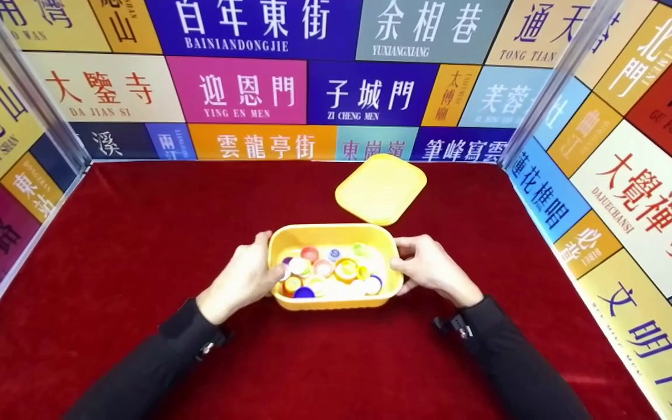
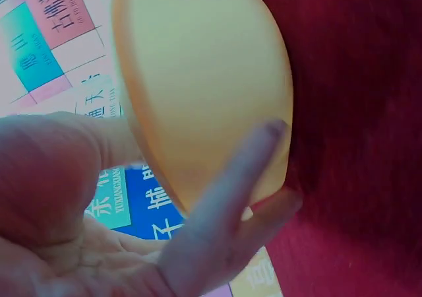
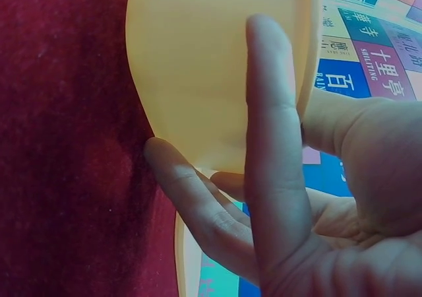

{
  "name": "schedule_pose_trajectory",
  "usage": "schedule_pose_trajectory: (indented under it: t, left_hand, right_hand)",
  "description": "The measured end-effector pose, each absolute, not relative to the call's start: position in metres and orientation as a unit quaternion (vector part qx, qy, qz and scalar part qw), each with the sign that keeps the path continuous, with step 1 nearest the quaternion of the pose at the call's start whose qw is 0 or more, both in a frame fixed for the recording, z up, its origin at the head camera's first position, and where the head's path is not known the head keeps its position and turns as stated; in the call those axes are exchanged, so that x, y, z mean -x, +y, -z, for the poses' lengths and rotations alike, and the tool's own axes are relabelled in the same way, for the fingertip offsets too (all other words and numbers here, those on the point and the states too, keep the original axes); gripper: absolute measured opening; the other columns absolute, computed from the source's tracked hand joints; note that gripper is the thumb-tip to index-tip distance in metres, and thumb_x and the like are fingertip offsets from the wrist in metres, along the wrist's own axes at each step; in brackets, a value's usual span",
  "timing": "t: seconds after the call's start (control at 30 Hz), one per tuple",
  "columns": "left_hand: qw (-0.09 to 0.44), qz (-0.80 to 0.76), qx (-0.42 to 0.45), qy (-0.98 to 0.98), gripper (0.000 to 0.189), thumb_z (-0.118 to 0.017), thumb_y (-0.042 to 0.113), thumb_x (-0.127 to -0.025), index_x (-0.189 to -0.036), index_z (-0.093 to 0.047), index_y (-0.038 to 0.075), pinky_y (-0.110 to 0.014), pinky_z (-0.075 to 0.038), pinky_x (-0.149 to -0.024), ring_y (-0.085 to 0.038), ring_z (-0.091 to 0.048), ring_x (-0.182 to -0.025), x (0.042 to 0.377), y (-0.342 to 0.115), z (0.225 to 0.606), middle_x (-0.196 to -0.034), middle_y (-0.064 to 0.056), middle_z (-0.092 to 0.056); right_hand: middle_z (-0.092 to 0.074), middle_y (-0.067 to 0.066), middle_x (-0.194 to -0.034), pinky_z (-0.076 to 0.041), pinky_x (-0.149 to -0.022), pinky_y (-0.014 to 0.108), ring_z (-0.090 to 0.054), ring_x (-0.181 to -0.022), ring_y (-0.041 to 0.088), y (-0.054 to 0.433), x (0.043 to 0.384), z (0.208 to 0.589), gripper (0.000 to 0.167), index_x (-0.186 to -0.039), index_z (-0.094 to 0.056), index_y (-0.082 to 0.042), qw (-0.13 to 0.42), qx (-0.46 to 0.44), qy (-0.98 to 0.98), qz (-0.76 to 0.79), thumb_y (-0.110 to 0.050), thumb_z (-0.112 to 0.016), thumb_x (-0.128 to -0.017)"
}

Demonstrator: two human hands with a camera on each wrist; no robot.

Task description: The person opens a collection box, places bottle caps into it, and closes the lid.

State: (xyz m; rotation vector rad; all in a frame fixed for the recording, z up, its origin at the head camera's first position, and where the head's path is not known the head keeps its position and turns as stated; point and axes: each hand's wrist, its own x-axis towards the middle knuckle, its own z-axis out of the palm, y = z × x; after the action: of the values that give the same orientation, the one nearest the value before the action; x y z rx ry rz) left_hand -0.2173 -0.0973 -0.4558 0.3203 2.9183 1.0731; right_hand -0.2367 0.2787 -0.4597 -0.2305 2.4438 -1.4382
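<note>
Between both hands is a yellow plastic box (image 1: 336, 303), its top uncovered, holding several colourful bottle caps (image 1: 347, 270). My left hand (image 1: 244, 274) grips its left end, the thumb over the rim and inside, the fingers against the outer wall. At the opposite end my right hand (image 1: 432, 267) holds the box in the same way, thumb over the rim. In the left wrist view, fingers (image 2: 224, 185) press along the box's outer side (image 2: 204, 66). The right wrist view shows fingers (image 3: 273, 125) laid on the other end wall (image 3: 191, 66).
Behind the box, a yellow lid (image 1: 381, 189) lies flat on the dark red cloth (image 1: 167, 216). Panels with printed signs (image 1: 237, 90) stand at the back and on both sides, with metal posts (image 1: 557, 81) at the corners.
</note>
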Motion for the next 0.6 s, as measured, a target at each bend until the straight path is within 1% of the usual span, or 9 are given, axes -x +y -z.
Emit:
schedule_pose_trajectory:
  t: [0.1, 0.17, 0.23, 0.27, 0.37, 0.4, 0.47, 0.5, 0.6]
  left_hand:
    - [0.028, -0.370, -0.094, 0.924, 0.071, -0.073, 0.003, -0.105, -0.169, -0.046, -0.011, -0.035, -0.070, -0.062, -0.036, -0.086, -0.096, 0.216, -0.097, 0.455, -0.137, -0.037, -0.077]
    - [0.027, -0.377, -0.095, 0.921, 0.070, -0.071, 0.001, -0.104, -0.168, -0.048, -0.011, -0.033, -0.069, -0.059, -0.035, -0.086, -0.094, 0.215, -0.098, 0.457, -0.135, -0.037, -0.078]
    - [0.025, -0.376, -0.097, 0.921, 0.071, -0.071, 0.001, -0.102, -0.167, -0.048, -0.012, -0.034, -0.069, -0.061, -0.035, -0.086, -0.093, 0.216, -0.099, 0.460, -0.134, -0.037, -0.078]
    - [0.010, -0.377, -0.109, 0.920, 0.070, -0.072, 0.003, -0.101, -0.166, -0.049, -0.013, -0.032, -0.068, -0.059, -0.033, -0.086, -0.090, 0.220, -0.102, 0.470, -0.130, -0.037, -0.079]
    - [-0.002, -0.363, -0.121, 0.924, 0.070, -0.072, 0.004, -0.100, -0.164, -0.051, -0.015, -0.034, -0.070, -0.066, -0.032, -0.085, -0.095, 0.220, -0.103, 0.471, -0.131, -0.037, -0.079]
    - [-0.006, -0.355, -0.121, 0.927, 0.070, -0.071, 0.004, -0.100, -0.164, -0.051, -0.015, -0.035, -0.071, -0.070, -0.033, -0.085, -0.097, 0.219, -0.103, 0.470, -0.133, -0.036, -0.079]
    - [-0.015, -0.343, -0.126, 0.931, 0.069, -0.071, 0.003, -0.101, -0.165, -0.051, -0.016, -0.036, -0.072, -0.079, -0.034, -0.085, -0.105, 0.219, -0.102, 0.468, -0.137, -0.037, -0.078]
    - [-0.006, -0.336, -0.119, 0.934, 0.070, -0.071, 0.002, -0.102, -0.166, -0.049, -0.016, -0.042, -0.073, -0.088, -0.037, -0.084, -0.114, 0.215, -0.099, 0.458, -0.142, -0.036, -0.076]
    - [-0.015, -0.331, -0.124, 0.935, 0.071, -0.072, 0.002, -0.103, -0.167, -0.048, -0.017, -0.047, -0.072, -0.102, -0.038, -0.082, -0.125, 0.217, -0.096, 0.454, -0.147, -0.036, -0.074]
  right_hand:
    - [-0.081, 0.029, -0.134, -0.074, -0.068, 0.042, -0.088, -0.091, 0.034, 0.278, 0.235, 0.456, 0.054, -0.161, -0.067, -0.003, 0.152, 0.075, 0.850, 0.498, -0.005, -0.069, -0.107]
    - [-0.081, 0.029, -0.135, -0.074, -0.067, 0.043, -0.088, -0.092, 0.035, 0.276, 0.234, 0.454, 0.058, -0.165, -0.063, -0.003, 0.156, 0.071, 0.852, 0.495, -0.005, -0.070, -0.107]
    - [-0.081, 0.030, -0.135, -0.074, -0.067, 0.044, -0.088, -0.094, 0.036, 0.274, 0.234, 0.452, 0.063, -0.167, -0.059, -0.001, 0.157, 0.072, 0.852, 0.494, -0.003, -0.071, -0.106]
    - [-0.081, 0.030, -0.135, -0.074, -0.066, 0.045, -0.088, -0.094, 0.036, 0.273, 0.234, 0.452, 0.064, -0.167, -0.058, 0.001, 0.157, 0.072, 0.852, 0.494, -0.001, -0.071, -0.105]
    - [-0.082, 0.030, -0.133, -0.074, -0.065, 0.045, -0.088, -0.094, 0.036, 0.270, 0.234, 0.450, 0.065, -0.166, -0.059, 0.003, 0.155, 0.076, 0.857, 0.486, 0.003, -0.070, -0.102]
    - [-0.082, 0.030, -0.133, -0.074, -0.065, 0.046, -0.088, -0.094, 0.037, 0.269, 0.234, 0.449, 0.064, -0.165, -0.060, 0.004, 0.154, 0.076, 0.857, 0.487, 0.004, -0.069, -0.101]
    - [-0.082, 0.030, -0.134, -0.074, -0.065, 0.046, -0.089, -0.093, 0.038, 0.269, 0.234, 0.448, 0.063, -0.164, -0.060, 0.004, 0.154, 0.073, 0.856, 0.488, 0.006, -0.069, -0.101]
    - [-0.082, 0.030, -0.134, -0.074, -0.065, 0.047, -0.089, -0.093, 0.038, 0.269, 0.234, 0.446, 0.063, -0.164, -0.060, 0.004, 0.154, 0.073, 0.855, 0.491, 0.006, -0.069, -0.102]
    - [-0.081, 0.031, -0.135, -0.074, -0.065, 0.048, -0.089, -0.094, 0.043, 0.272, 0.233, 0.441, 0.062, -0.164, -0.060, 0.005, 0.153, 0.070, 0.851, 0.497, 0.007, -0.069, -0.102]
